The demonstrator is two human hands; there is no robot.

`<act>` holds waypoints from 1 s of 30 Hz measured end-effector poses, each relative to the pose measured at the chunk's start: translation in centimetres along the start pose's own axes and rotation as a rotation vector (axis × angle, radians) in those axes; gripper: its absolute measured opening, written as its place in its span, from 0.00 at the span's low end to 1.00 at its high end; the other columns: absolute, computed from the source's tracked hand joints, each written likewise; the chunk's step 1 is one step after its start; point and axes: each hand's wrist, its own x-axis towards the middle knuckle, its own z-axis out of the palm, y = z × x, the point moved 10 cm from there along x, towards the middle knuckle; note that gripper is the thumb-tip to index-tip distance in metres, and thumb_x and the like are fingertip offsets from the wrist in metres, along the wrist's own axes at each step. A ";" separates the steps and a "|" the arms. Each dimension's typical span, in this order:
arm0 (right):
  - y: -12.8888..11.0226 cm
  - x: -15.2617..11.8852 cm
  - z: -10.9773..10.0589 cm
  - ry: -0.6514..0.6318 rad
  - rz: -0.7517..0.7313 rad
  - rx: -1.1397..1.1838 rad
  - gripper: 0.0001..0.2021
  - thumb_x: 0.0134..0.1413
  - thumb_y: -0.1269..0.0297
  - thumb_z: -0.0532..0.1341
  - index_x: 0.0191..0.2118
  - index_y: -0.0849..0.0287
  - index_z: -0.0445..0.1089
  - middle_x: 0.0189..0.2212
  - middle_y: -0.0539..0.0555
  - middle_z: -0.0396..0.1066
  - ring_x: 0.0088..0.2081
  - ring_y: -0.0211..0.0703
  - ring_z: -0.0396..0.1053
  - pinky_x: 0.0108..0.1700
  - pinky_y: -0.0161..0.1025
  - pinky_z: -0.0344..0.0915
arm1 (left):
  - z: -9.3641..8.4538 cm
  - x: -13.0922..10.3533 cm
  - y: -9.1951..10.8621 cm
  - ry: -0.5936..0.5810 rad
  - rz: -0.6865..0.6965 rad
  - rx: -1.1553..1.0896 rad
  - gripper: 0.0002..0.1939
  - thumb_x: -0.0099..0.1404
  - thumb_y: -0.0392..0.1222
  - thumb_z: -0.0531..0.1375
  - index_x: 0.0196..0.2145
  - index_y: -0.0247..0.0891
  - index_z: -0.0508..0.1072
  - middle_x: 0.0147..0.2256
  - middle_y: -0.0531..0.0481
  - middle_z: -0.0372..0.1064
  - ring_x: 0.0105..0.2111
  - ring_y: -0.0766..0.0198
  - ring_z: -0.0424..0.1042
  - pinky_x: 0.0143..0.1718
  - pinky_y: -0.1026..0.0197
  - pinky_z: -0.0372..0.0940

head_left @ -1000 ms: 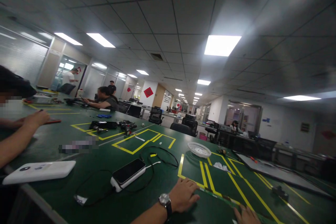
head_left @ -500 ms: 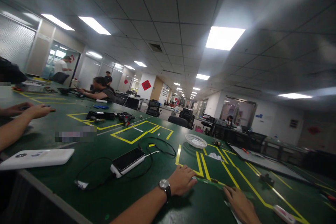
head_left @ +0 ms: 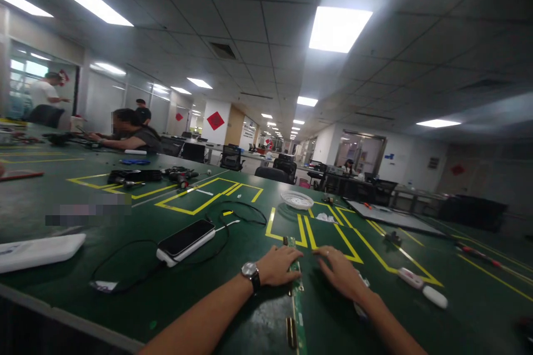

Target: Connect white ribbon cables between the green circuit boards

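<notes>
Strip now lengthwise under half-spread left hand

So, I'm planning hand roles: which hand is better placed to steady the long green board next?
Probably the left hand: it reaches over the green board, while the right hand is apart from it, off to the right.

- Saw circuit board on table, partly under left hand, left of right hand.
- Noted phone left of left hand.
- Found basket beyond both hands, with scrap near its right side.
- Spotted panel farther right, on table.
- Saw chairs behind table.
</notes>
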 end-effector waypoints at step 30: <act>-3.2 0.7 3.4 0.022 -0.044 0.105 0.06 0.57 0.66 0.59 0.39 0.57 0.72 0.34 0.54 0.74 0.38 0.46 0.69 0.42 0.40 0.63 | 1.3 -0.1 -0.6 -0.153 0.010 -0.037 0.30 0.66 0.59 0.57 0.57 0.36 0.61 0.57 0.37 0.64 0.56 0.45 0.63 0.55 0.46 0.54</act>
